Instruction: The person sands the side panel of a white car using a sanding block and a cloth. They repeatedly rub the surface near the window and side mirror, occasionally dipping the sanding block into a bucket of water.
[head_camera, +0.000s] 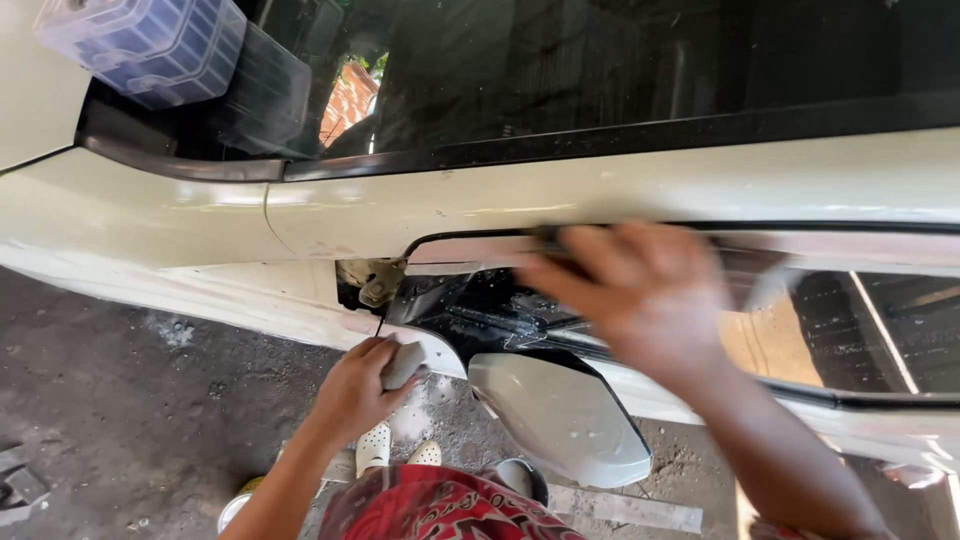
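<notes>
I stand beside a cream-white car (620, 190) and look down at its open door. My left hand (358, 388) grips the lower front corner of the door panel (405, 362), next to the exposed hinge (372, 282). A cream side mirror (560, 418) hangs below the door's dark inner surface. My right hand (640, 295) is blurred with motion and reaches to the door's top edge, its fingers on a dark thin thing (552, 238) that I cannot identify.
A clear plastic compartment box (145, 45) rests on the car near the windscreen at the top left. The floor (120, 420) is dark, dirty concrete. White clog shoes (378, 447) and a red patterned garment (430, 510) show below.
</notes>
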